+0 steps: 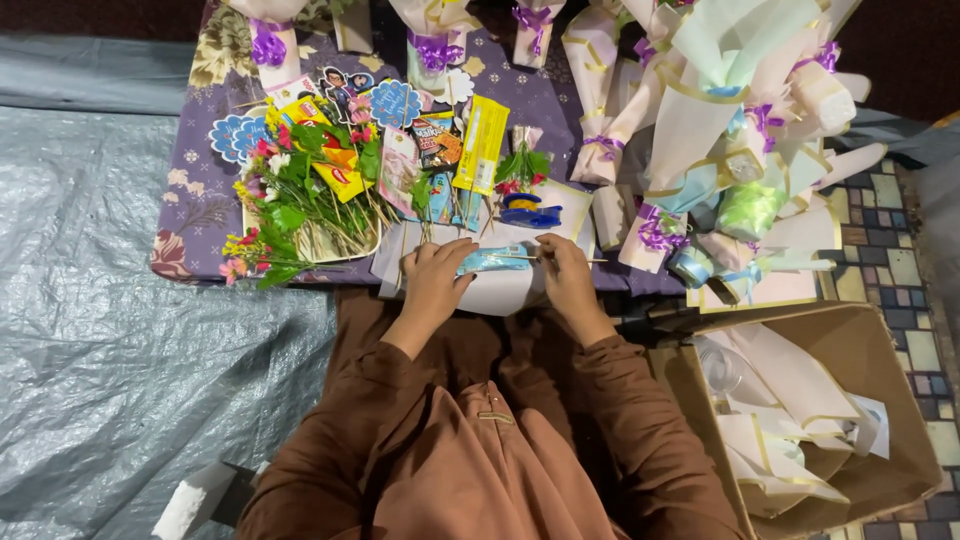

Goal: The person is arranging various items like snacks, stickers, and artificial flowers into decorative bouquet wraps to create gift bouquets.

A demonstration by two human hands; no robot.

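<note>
My left hand (433,275) and my right hand (563,272) both hold a small light-blue packet (492,261) with a thin wooden stick (560,259) laid across it. The hands rest on a white sheet of wrapping paper (500,292) at the near edge of a low table with a purple floral cloth (200,215). Just beyond the hands lies a blue tape dispenser (530,211). Brown sleeves cover both my arms.
A tray of small artificial flowers (300,205) stands at the left, with snack packets on sticks (480,145) beside it. Several paper-wrapped bouquets (700,110) with purple ribbons pile up at the right. A cardboard box (905,465) of wrapping paper sits lower right. Grey plastic sheeting (110,330) covers the floor.
</note>
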